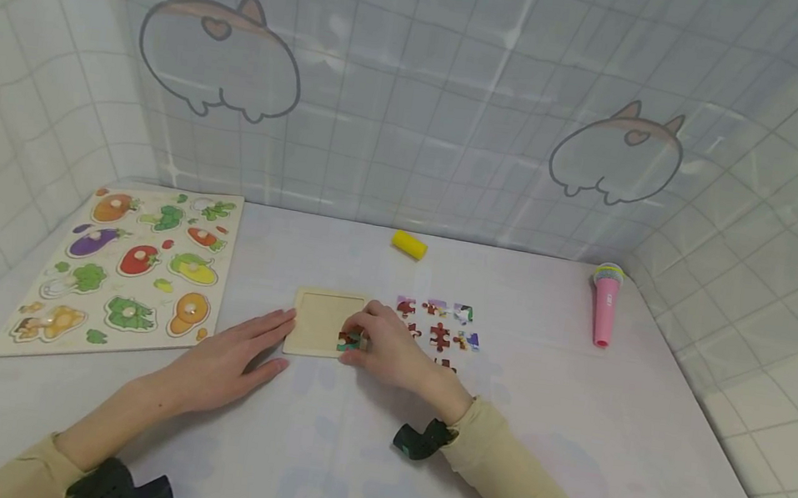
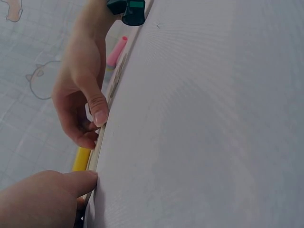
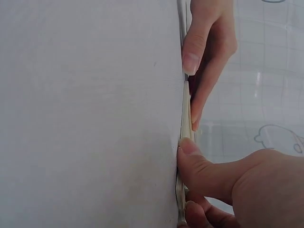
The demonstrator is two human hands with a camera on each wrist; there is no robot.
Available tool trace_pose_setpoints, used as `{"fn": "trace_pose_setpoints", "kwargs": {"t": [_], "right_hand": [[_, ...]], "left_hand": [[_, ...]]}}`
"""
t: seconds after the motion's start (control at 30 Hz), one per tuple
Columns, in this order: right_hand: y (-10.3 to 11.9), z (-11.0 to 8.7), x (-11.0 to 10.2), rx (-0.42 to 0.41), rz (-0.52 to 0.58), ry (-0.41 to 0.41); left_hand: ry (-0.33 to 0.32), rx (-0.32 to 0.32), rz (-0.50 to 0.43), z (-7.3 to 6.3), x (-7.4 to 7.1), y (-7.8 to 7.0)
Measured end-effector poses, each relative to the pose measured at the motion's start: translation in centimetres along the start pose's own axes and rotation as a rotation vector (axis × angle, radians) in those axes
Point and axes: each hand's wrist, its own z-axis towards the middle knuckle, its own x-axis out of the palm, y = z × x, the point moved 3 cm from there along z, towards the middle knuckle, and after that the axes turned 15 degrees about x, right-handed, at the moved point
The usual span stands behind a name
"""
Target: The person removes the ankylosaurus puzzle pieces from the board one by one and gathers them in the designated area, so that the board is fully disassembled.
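Observation:
A shallow wooden puzzle tray (image 1: 318, 314) lies flat on the table in the head view. My left hand (image 1: 225, 362) rests at its left edge, fingers extended and fingertips touching the frame. Over the tray's lower right corner, my right hand (image 1: 389, 350) pinches a dark green and brown jigsaw piece (image 1: 348, 343), partly hidden by the fingers. To the right of the tray lie several loose jigsaw pieces (image 1: 439, 337), some behind the right hand. The right wrist view shows the tray edge-on (image 3: 186, 111), with my right thumb beside it.
A vegetable peg puzzle board (image 1: 162, 285) lies at the left. Behind the tray is a yellow cylinder (image 1: 410, 244). A pink toy microphone (image 1: 604, 310) lies at the far right. Tile-patterned walls (image 1: 416, 117) enclose the back and sides of the white table (image 1: 523, 341).

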Motion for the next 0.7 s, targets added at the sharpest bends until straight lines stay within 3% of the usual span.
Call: {"fn": "trace_pose_setpoints", "kwargs": {"t": [0.7], "right_hand": [[-0.21,0.04,0.27,0.020,0.000,-0.012]], "left_hand": [[0.007,-0.007,-0.001,0.07,-0.03,-0.05]]}}
